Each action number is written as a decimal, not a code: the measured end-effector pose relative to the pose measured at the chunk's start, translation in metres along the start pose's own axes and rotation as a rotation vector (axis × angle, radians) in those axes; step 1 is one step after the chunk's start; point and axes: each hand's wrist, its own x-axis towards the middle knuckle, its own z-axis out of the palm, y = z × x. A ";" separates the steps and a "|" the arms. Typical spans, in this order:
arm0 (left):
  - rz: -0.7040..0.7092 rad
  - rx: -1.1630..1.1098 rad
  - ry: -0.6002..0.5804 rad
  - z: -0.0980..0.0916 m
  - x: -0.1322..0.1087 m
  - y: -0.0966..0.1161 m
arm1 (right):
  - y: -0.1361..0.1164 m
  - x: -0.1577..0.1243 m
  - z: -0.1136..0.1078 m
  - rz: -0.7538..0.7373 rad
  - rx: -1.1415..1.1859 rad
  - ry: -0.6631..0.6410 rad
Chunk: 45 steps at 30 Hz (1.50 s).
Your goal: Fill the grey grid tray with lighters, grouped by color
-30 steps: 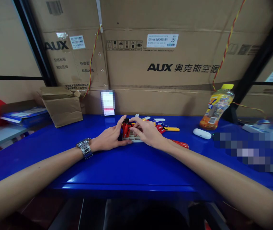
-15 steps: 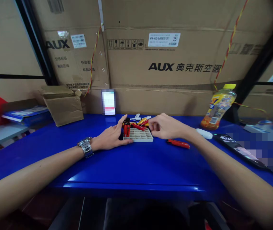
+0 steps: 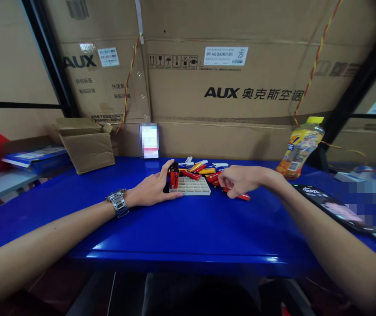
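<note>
A white compartment tray (image 3: 197, 188) lies on the blue table, with red lighters (image 3: 174, 179) standing upright in its left end. My left hand (image 3: 153, 188) grips that end, thumb along the front edge and index finger behind the lighters. Another red lighter (image 3: 191, 174) lies slanted over the tray's back. Right of the tray, my right hand (image 3: 237, 179) has its curled fingertips on the end of a loose red lighter (image 3: 243, 197) lying on the table. Behind the tray is a heap of red, yellow, blue and white lighters (image 3: 209, 170), partly hidden by my right hand.
A phone (image 3: 149, 140) leans against the large cardboard carton (image 3: 181, 105) at the back. An open small cardboard box (image 3: 91, 149) stands left. To the right are a drink bottle (image 3: 300, 149) and a second phone (image 3: 333, 206) with a cable.
My right hand has moved right and toward me, from the heap to the loose red lighter, which has shifted slightly left. My left hand and the tray have stayed in place.
</note>
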 end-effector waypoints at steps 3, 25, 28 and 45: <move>0.012 -0.006 0.004 0.000 0.000 0.000 | -0.011 0.003 -0.001 -0.121 0.131 0.140; 0.071 -0.051 0.008 0.002 -0.001 -0.003 | -0.026 0.040 0.043 0.002 0.531 0.681; 0.061 -0.055 0.003 0.002 -0.001 -0.003 | -0.025 0.040 0.044 -0.015 0.489 0.705; 0.005 -0.053 -0.001 0.001 0.001 0.000 | -0.026 0.041 0.045 -0.039 0.431 0.807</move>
